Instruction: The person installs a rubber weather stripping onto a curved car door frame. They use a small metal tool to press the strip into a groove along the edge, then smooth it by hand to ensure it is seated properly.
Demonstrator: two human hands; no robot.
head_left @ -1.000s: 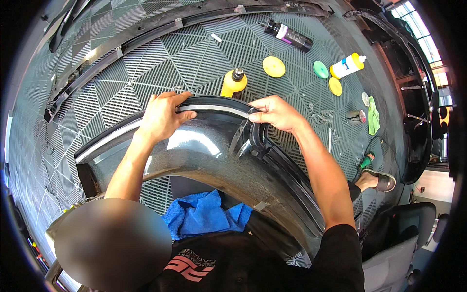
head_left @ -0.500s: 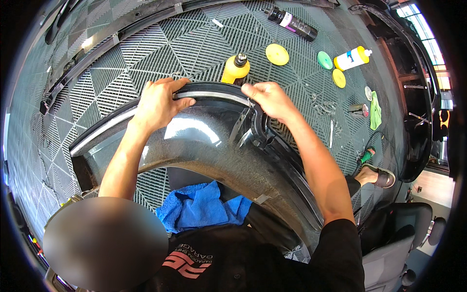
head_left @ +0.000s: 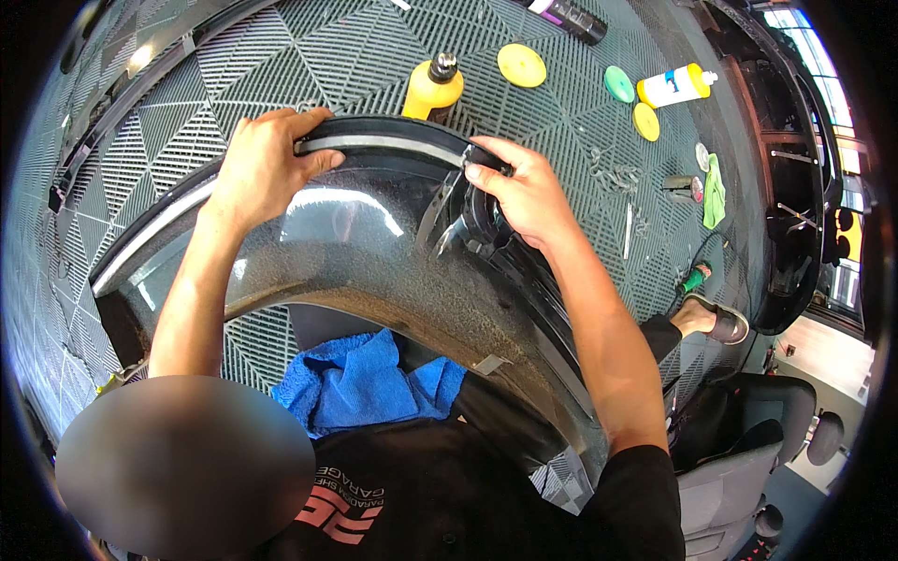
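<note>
A black, curved car fender (head_left: 346, 248) spans the space before me, its dusty inner side facing up and brown dirt along the arch. A pale grey strip (head_left: 393, 148) runs along its far edge. My left hand (head_left: 262, 168) grips that edge left of centre, with the fingers over the far side and the thumb on the inner side. My right hand (head_left: 524, 192) holds the edge at the right corner, by the folded flange, in the same way. Part of the fender's right end is hidden by my right forearm. A blue cloth (head_left: 369, 383) lies on my lap.
Beyond the fender stands a yellow bottle (head_left: 433, 86), with a yellow pad (head_left: 521, 65), a green pad (head_left: 618, 83) and a white-and-yellow bottle (head_left: 673, 85) on the tiled grate floor (head_left: 253, 47). A green cloth (head_left: 714, 192) and a car seat (head_left: 739, 467) are at right.
The fender and both hands sit slightly further left and up in view, and the floor items have shifted likewise. My right thumb now lies over the inner side of the edge.
</note>
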